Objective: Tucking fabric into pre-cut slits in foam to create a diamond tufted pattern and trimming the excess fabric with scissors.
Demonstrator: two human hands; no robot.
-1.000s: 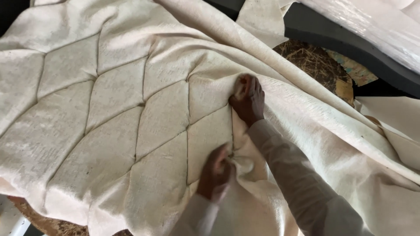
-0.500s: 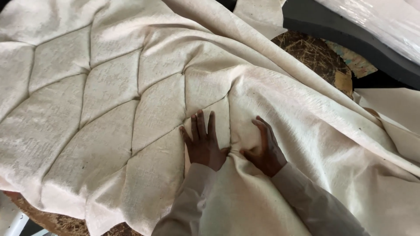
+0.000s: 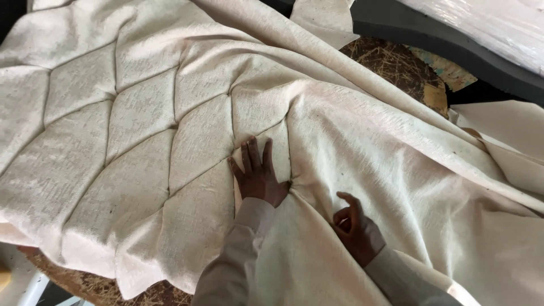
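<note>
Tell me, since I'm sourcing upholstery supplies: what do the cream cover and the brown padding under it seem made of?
Cream cover: probably coarse woven cotton or linen, matte, with visible weave. Brown padding: likely coir or straw, with loose wiry strands showing.

Changes recorded:
- Left hand (image 3: 258, 177): a second ago bunched on a fold near the panel's near edge; now flat, fingers spread, on a diamond panel of the cream tufted fabric (image 3: 141, 141).
- Right hand (image 3: 356, 229): then pressing farther up; now drawn nearer, fingers curled on loose cloth.
- Fold between hands: flattened.
</note>
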